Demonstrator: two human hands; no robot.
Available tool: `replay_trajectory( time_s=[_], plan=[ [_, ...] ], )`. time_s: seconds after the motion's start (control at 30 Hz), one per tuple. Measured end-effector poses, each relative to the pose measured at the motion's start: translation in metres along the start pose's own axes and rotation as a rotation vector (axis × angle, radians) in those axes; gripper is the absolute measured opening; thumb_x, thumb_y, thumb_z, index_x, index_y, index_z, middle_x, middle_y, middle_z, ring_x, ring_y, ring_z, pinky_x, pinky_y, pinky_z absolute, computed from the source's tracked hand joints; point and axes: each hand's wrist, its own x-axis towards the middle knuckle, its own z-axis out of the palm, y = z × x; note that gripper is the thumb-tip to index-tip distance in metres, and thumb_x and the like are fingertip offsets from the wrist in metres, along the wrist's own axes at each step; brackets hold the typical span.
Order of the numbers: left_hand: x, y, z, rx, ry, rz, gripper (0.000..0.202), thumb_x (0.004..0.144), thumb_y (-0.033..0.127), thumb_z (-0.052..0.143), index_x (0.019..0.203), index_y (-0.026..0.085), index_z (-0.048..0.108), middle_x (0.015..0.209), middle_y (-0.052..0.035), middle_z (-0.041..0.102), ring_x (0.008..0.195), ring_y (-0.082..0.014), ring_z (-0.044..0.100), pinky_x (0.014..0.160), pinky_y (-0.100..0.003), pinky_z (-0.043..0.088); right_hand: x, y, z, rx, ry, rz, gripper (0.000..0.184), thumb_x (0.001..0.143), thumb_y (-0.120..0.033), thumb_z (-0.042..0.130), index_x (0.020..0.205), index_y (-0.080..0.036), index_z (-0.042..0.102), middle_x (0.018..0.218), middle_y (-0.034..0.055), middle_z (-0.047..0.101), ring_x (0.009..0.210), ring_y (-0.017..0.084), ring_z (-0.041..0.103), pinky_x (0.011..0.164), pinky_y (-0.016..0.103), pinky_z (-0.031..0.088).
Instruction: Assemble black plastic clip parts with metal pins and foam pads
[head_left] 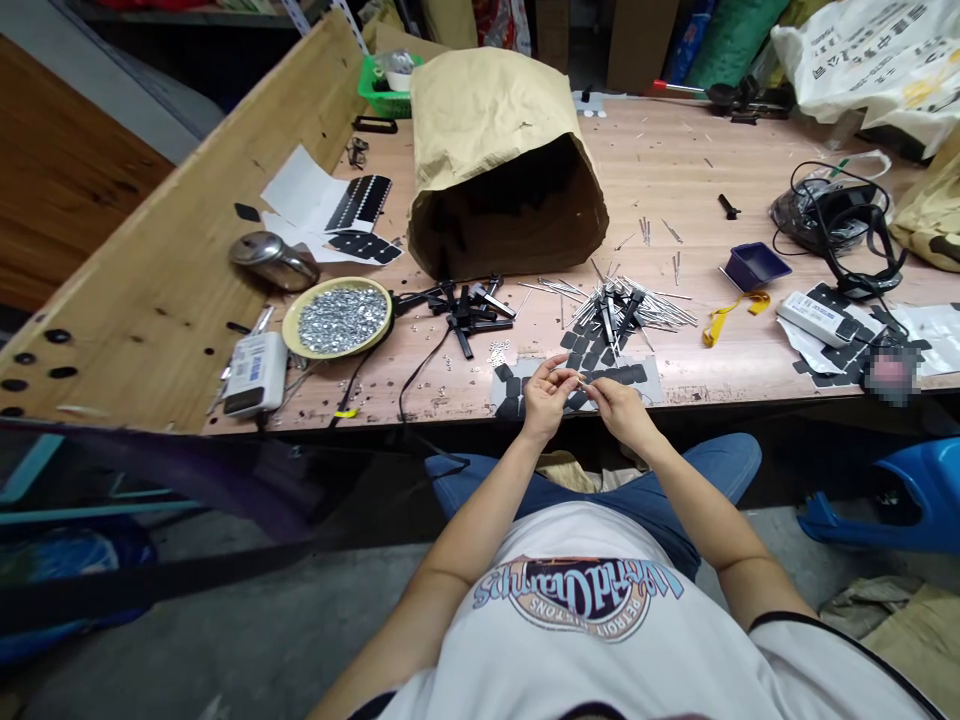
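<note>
Metal: thin pin (581, 384) pinched in grip of left hand (546, 397), right hand (619, 406).

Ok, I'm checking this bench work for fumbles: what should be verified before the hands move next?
1. Grip: left hand and right hand both pinch the small piece at the table edge: ok.
2. What the small piece is: cannot tell, too small.
3. The sheet of black pads lies right under the hands: ok.
4. The pile of metal pins sits just beyond that sheet, likely within reach: ok.
5. The plate of silver bits sits flat, off to the left: ok.
6. Tidiness: stray pins scattered over the table: not ok.
</note>
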Motion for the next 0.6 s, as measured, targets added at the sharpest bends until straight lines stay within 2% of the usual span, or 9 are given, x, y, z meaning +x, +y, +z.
replay_trajectory(
  time_s=[0.1, 0.27, 0.37, 0.47, 0.53, 0.6],
  plan=[
    [-0.001, -0.002, 0.000, -0.027, -0.006, -0.001, 0.050, 0.062, 0.040, 0.077, 0.102, 0.017, 0.059, 0.072, 0.0002, 0.067, 0.066, -0.0098, 0.063, 0.067, -0.023, 0.050, 0.000, -0.003, -0.002, 0.124, -0.055, 0.053, 0.033, 0.093, -0.038, 0.036, 0.071, -0.020, 0.052, 0.061, 0.0000, 0.058, 0.056, 0.013, 0.055, 0.057, 0.023, 0.039],
    [-0.003, -0.005, 0.001, -0.058, -0.009, 0.005, 0.051, 0.061, 0.039, 0.078, 0.103, 0.017, 0.059, 0.071, 0.0001, 0.067, 0.068, -0.0098, 0.064, 0.068, -0.021, 0.050, -0.002, -0.010, -0.007, 0.245, 0.008, 0.091, 0.030, 0.088, -0.047, 0.043, 0.074, -0.021, 0.049, 0.063, -0.0007, 0.059, 0.057, 0.013, 0.055, 0.058, 0.024, 0.041],
    [-0.003, -0.006, 0.001, -0.088, -0.008, 0.002, 0.051, 0.059, 0.039, 0.080, 0.101, 0.018, 0.060, 0.070, 0.0010, 0.067, 0.067, -0.0086, 0.063, 0.068, -0.020, 0.050, -0.002, -0.012, -0.008, 0.288, 0.002, 0.120, 0.029, 0.087, -0.045, 0.042, 0.070, -0.022, 0.047, 0.054, -0.0030, 0.053, 0.052, 0.012, 0.052, 0.057, 0.024, 0.040],
    [-0.004, -0.006, 0.001, -0.100, -0.038, -0.027, 0.049, 0.060, 0.039, 0.079, 0.100, 0.018, 0.060, 0.071, 0.0010, 0.066, 0.065, -0.0080, 0.062, 0.067, -0.020, 0.050, 0.000, -0.011, -0.008, 0.425, -0.084, 0.188, 0.033, 0.086, -0.049, 0.042, 0.068, -0.021, 0.047, 0.048, -0.0050, 0.048, 0.044, 0.010, 0.047, 0.052, 0.023, 0.039],
    [-0.004, -0.006, 0.001, -0.100, -0.062, -0.048, 0.048, 0.061, 0.040, 0.078, 0.101, 0.018, 0.061, 0.072, 0.0009, 0.065, 0.064, -0.0077, 0.061, 0.065, -0.021, 0.050, 0.002, -0.010, -0.006, 0.535, -0.152, 0.249, 0.038, 0.085, -0.054, 0.039, 0.068, -0.021, 0.047, 0.050, -0.0043, 0.050, 0.040, 0.009, 0.044, 0.046, 0.022, 0.037],
    [-0.003, -0.006, 0.000, -0.102, -0.060, -0.056, 0.048, 0.062, 0.039, 0.078, 0.101, 0.018, 0.060, 0.073, 0.0010, 0.064, 0.063, -0.0073, 0.060, 0.065, -0.021, 0.049, 0.001, -0.009, -0.005, 0.600, -0.156, 0.298, 0.040, 0.083, -0.058, 0.039, 0.071, -0.020, 0.048, 0.058, -0.0024, 0.055, 0.041, 0.009, 0.045, 0.043, 0.022, 0.036]
  ],
)
